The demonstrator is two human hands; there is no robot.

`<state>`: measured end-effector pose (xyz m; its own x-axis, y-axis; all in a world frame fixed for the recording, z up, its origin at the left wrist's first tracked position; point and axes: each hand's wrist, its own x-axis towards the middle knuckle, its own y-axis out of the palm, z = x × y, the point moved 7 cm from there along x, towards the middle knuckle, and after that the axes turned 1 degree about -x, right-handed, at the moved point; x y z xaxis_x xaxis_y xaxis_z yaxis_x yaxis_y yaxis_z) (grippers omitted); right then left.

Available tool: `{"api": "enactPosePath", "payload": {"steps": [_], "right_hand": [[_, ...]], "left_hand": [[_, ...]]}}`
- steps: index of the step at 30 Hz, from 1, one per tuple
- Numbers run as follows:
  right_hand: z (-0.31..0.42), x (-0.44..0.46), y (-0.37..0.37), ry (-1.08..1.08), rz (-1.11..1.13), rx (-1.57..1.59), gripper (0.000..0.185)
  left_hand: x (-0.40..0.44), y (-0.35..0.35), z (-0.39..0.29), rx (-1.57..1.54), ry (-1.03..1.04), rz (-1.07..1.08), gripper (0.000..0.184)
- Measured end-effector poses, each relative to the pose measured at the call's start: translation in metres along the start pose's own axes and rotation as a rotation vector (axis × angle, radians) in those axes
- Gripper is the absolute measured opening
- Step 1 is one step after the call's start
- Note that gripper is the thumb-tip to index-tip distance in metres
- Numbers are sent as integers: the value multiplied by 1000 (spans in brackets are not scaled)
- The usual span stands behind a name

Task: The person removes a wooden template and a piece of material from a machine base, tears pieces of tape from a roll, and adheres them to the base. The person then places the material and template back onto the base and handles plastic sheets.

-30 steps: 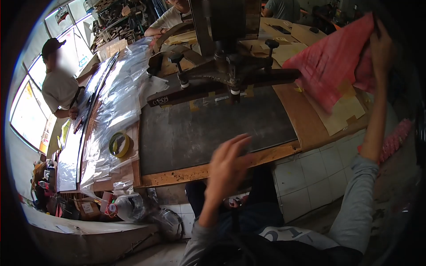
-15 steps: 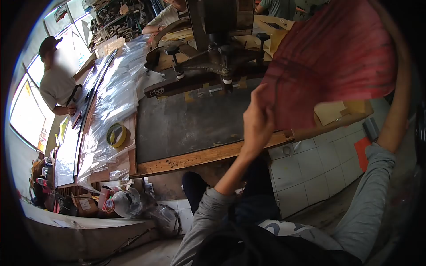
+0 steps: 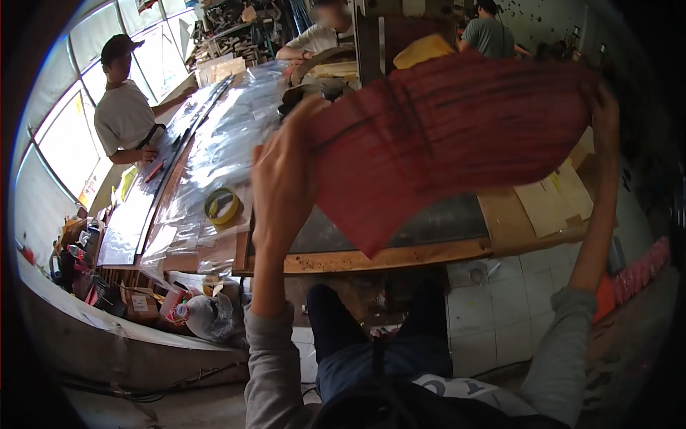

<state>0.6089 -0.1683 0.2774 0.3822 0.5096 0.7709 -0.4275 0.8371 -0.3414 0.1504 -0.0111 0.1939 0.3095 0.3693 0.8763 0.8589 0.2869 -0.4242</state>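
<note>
Between both hands I hold up a floppy red sheet (image 3: 450, 129) marked with dark streaks; its material I cannot tell for sure. My left hand (image 3: 284, 171) grips its left end, and my right hand (image 3: 606, 118) pinches the upper right corner. The sheet sags in a curve, with one pointed corner hanging low toward the wooden front edge (image 3: 321, 263) of the worktable. Beneath it lies a dark flat board (image 3: 436, 222), partly covered from view. A machine's upright column (image 3: 369, 50) rises behind, its lower part hidden by the sheet.
Clear plastic sheeting (image 3: 214, 154) covers the table's left side, with a yellow tape roll (image 3: 221, 206) on it. One person (image 3: 128, 114) stands at the left; two more are at the back. Brown card (image 3: 550, 196) lies at right. A large clear bottle (image 3: 207, 317) stands below left.
The red sheet has swung left and is now stretched out across the board. My left hand has moved left and up, my right hand lower into view. The camera view has shifted too.
</note>
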Motion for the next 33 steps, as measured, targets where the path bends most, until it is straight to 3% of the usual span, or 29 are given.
{"api": "enactPosePath", "payload": {"steps": [2, 4, 6, 9, 12, 15, 23, 26, 30, 33], "right_hand": [[17, -40, 4, -191, -103, -47, 34], [-56, -89, -4, -41, -32, 3, 31], [-38, -137, 28, -135, 302, 155, 28], [-35, -203, 69, 23, 528, 50, 24], [-52, -253, 86, 351, 512, 32, 30], [-36, -254, 89, 323, 375, 45, 36], [-40, -222, 147, 118, 436, -156, 44], [-46, -214, 163, 158, 431, -161, 43], [-72, -209, 155, 190, 391, -315, 46], [-69, -207, 156, 187, 415, -321, 46]], "left_hand": [[-11, -35, -11, 189, 50, -201, 40], [-46, -52, -20, 209, 272, -228, 36], [-90, -52, -26, 303, 198, -49, 30], [-154, -37, -24, 407, 119, 212, 24], [-199, -23, -17, 414, 37, 348, 24], [-209, -18, -11, 397, -32, 358, 23], [-161, -17, 29, 469, -87, 30, 20], [-146, -12, 49, 471, -176, 52, 21], [-153, 19, 50, 276, -246, 305, 35], [-157, 22, 57, 140, -331, 317, 40]]}}
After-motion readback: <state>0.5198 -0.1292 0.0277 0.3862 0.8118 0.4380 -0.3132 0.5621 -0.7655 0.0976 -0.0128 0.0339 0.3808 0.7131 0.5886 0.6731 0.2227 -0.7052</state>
